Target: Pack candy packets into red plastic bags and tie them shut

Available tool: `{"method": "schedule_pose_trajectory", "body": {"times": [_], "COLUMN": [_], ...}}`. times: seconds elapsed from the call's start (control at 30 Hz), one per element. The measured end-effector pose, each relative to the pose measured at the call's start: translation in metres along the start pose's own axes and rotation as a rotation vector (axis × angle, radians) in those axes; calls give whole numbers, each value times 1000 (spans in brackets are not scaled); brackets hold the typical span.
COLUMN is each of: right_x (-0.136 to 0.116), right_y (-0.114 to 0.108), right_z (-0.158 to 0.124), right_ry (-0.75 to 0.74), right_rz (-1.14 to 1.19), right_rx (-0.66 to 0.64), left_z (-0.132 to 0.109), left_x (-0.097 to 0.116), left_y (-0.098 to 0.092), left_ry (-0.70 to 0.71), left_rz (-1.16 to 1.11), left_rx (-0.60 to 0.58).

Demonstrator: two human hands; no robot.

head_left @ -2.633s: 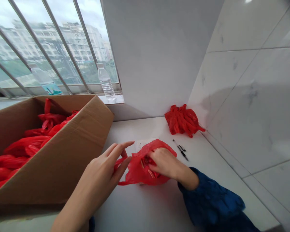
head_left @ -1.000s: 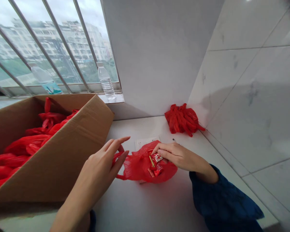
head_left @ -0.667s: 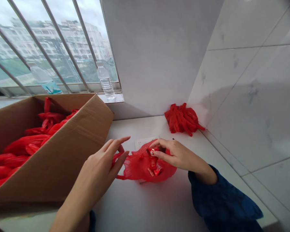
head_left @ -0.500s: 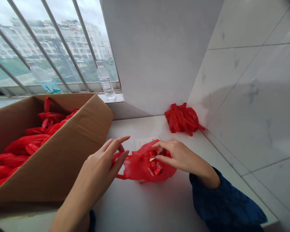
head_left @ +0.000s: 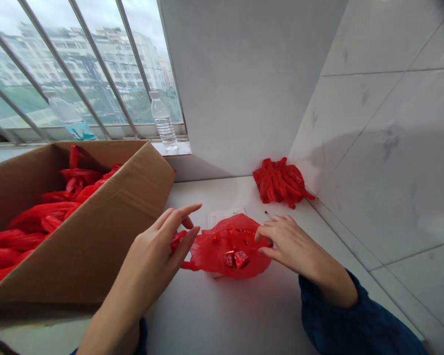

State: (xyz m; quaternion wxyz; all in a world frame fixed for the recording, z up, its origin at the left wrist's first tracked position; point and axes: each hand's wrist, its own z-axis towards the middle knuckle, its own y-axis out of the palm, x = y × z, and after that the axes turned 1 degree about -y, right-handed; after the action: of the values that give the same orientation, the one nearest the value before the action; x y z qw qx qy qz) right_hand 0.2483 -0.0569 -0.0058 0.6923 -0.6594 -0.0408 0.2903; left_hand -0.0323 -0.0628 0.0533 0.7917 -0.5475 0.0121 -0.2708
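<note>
A thin red plastic bag (head_left: 207,251) lies spread on the white table, its mouth toward my left hand. Two shiny red wrapped candies (head_left: 240,259) show clearly on it, and more red wrappers show dimly through the film. My left hand (head_left: 166,236) has the bag's handle end bunched in its curled lower fingers, while the index finger and thumb stick out apart. Over the bag's right edge hovers my right hand (head_left: 281,239), thumb and fingers apart, with nothing plainly held. A dark-tipped pen-like stick (head_left: 268,214) pokes out behind the right hand.
On the left stands a cardboard box (head_left: 107,231) filled with red plastic bags (head_left: 40,217). A pile of red bags (head_left: 281,182) lies in the back corner. Two bottles (head_left: 164,123) stand by the barred window. A white flat panel (head_left: 225,215) lies partly behind the bag.
My right hand has drawn back rightward from the bag's middle and let go of the wrapped candies there. The left hand stays at the handle end.
</note>
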Motion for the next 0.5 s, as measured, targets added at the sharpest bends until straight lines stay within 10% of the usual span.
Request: {"method": "schedule_pose_trajectory", "body": {"times": [0.27,0.5], "right_x": [-32,-28], "right_y": [4,21], "right_z": [10,17], "right_ry": [-311,186], "right_rz": [304,-191], "right_rx": [63,-130], "left_z": [-4,-4], "left_x": [16,19], "left_y": [2,-1], "left_ry": [108,152], "left_rz": [-143,-158], "left_rx": [96,200]}}
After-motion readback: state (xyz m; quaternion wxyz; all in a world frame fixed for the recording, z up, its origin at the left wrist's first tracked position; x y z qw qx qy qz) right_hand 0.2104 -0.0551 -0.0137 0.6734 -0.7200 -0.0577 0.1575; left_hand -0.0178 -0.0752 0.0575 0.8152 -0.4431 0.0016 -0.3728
